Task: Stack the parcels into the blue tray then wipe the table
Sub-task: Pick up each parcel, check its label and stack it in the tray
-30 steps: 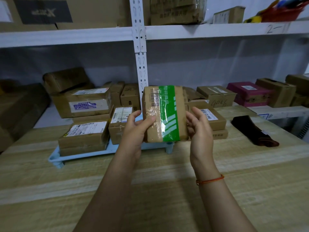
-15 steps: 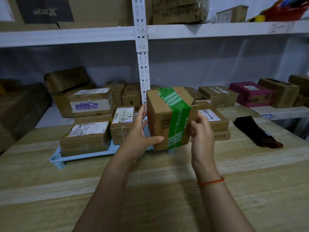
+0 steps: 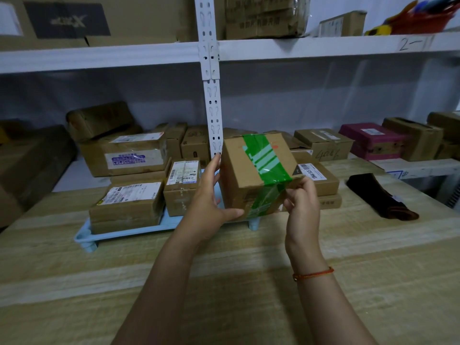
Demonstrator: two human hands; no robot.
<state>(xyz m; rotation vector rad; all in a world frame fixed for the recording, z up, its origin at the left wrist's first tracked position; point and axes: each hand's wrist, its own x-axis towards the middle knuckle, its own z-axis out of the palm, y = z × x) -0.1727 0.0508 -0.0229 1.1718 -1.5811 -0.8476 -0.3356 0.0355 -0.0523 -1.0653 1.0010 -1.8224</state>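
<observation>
Parcel with green tape [image 3: 256, 175]: a brown cardboard box, being held by the person in the air over the near right part of the blue tray [image 3: 84, 236], tilted, with the green band running across its top and down its near face. Left hand [image 3: 211, 202] is cupping the box's left side, fingers straight up along that face and thumb lying under the lower front edge. Right hand [image 3: 302, 202] is pinching the near right corner of the box, fingers curled onto the cardboard; a red cord bracelet [image 3: 313, 274] is sitting on that wrist.

Blue tray is standing on the wooden table [image 3: 249, 282] on short legs. On it, 2 labelled parcels are resting: a flat wide one [image 3: 127, 207] at the left end, a smaller taller one [image 3: 183, 186] just beside it to the right. 2 more labelled boxes [image 3: 321, 185] are sitting stacked behind the right hand; whether these are on the tray I cannot tell.

A dark cloth [image 3: 380, 197] is lying on the table well to the right. Further boxes are filling the white shelf [image 3: 323, 47] behind.
</observation>
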